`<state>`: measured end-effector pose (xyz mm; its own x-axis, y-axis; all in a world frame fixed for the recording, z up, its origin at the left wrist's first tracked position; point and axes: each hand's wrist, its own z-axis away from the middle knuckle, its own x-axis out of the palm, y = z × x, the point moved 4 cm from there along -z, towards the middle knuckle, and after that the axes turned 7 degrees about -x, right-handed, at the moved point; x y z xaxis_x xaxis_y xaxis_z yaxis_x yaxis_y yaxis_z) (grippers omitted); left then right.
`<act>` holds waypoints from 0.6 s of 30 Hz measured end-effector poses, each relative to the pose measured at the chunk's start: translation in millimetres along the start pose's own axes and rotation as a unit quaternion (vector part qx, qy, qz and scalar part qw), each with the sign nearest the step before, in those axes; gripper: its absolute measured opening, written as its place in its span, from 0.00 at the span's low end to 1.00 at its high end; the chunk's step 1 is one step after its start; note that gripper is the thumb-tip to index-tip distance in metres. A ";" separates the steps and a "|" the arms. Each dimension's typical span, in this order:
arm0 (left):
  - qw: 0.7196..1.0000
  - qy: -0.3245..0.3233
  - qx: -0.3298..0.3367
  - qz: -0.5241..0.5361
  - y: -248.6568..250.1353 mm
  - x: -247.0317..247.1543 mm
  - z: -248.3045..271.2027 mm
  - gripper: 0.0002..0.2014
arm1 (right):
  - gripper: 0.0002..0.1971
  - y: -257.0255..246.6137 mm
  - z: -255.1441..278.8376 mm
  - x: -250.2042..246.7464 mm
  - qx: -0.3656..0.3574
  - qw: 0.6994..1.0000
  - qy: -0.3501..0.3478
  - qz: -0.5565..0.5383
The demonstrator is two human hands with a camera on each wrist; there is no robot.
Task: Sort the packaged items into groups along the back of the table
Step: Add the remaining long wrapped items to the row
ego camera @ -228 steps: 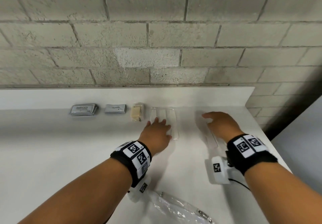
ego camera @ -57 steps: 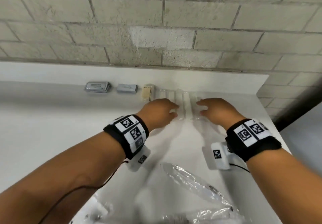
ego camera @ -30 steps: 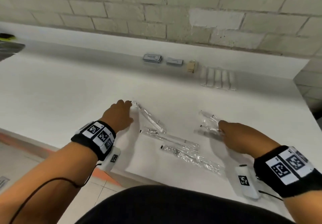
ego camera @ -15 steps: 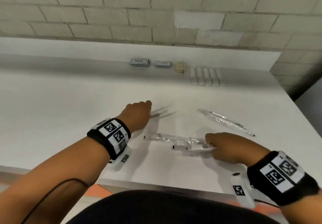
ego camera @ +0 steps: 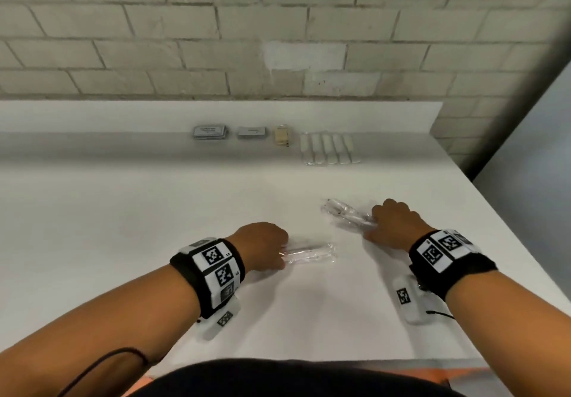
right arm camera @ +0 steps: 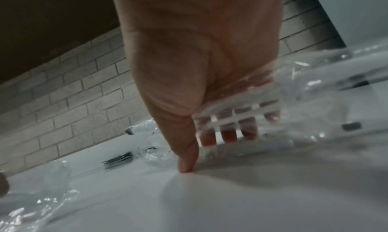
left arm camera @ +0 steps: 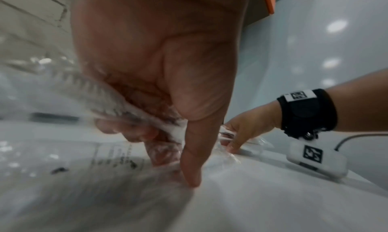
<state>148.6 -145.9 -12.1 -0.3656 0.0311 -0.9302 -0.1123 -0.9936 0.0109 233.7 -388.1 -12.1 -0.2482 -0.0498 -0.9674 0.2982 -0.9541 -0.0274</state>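
Both hands are low over the white table, each gripping clear plastic packets. My left hand holds a long clear packet that points right. In the left wrist view its fingers curl round the crinkled packet, thumb tip on the table. My right hand holds clear packets that stick out to the left. In the right wrist view its fingers curl round a clear packet, thumb tip on the table. What the packets contain is blurred.
Sorted groups line the back edge: a stack of grey sachets, a second grey sachet pile, a beige packet and a row of white long packets. A brick wall rises behind. The table's right edge runs diagonally.
The loose clear packets that lay on the table half a second ago are now in my hands. My left hand came back toward me onto one. My right hand moved away and right.
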 end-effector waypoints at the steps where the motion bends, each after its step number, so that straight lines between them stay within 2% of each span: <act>1: 1.000 -0.004 0.000 -0.008 4.5 -2.3 -5.7 0.15 | 0.19 6.0 -1.8 0.5 -0.005 1.000 -0.008 -0.013; 5: 1.000 0.007 -0.007 -0.002 34.0 -24.8 -40.1 0.14 | 0.11 54.7 -11.1 -8.9 -0.003 0.997 -0.041 -0.068; 8: 0.999 0.020 -0.016 0.031 64.7 -47.2 -73.2 0.12 | 0.13 103.3 -17.2 -16.8 0.036 0.992 -0.046 -0.116; 11: 0.992 0.011 -0.040 0.121 99.1 -68.6 -116.0 0.12 | 0.18 149.9 -28.6 -20.2 0.074 0.981 -0.049 -0.173; 15: 0.963 -0.002 -0.072 0.260 143.7 -87.3 -168.0 0.18 | 0.19 182.3 -42.0 -25.0 0.069 0.959 -0.065 -0.265; 17: 0.933 -0.001 -0.083 0.351 160.3 -90.3 -187.7 0.15 | 0.25 189.3 -48.5 -25.7 0.051 0.953 -0.087 -0.286; 18: 0.914 -0.006 -0.082 0.399 165.8 -89.9 -194.8 0.14 | 0.29 192.2 -52.5 -26.7 0.038 0.960 -0.084 -0.264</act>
<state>342.8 -334.6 1.9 -0.2807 -0.7091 -0.6469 0.3324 -0.7041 0.6275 346.1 -554.6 -4.7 -0.4935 0.4055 -0.7694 0.0228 -0.8783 -0.4775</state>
